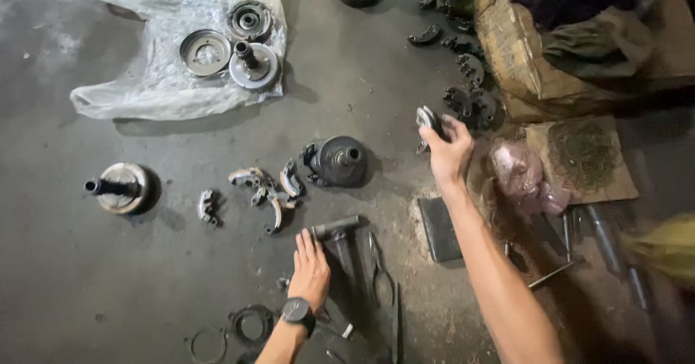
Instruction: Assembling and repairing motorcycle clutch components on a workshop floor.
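My right hand is stretched out to the right of centre, fingers closed around a small dark metal part held just above the floor. My left hand, with a black wristwatch on the wrist, lies flat on the floor with fingers together, fingertips touching a T-shaped metal tool. Between the hands a dark drum-shaped hub rests on the floor. Several curved shoe pieces lie just left of the hub.
A clear plastic bag at top left carries three round metal discs. A shafted disc stands at left. Dark shoe parts pile near a sack. Pliers, rings, cardboard, rods.
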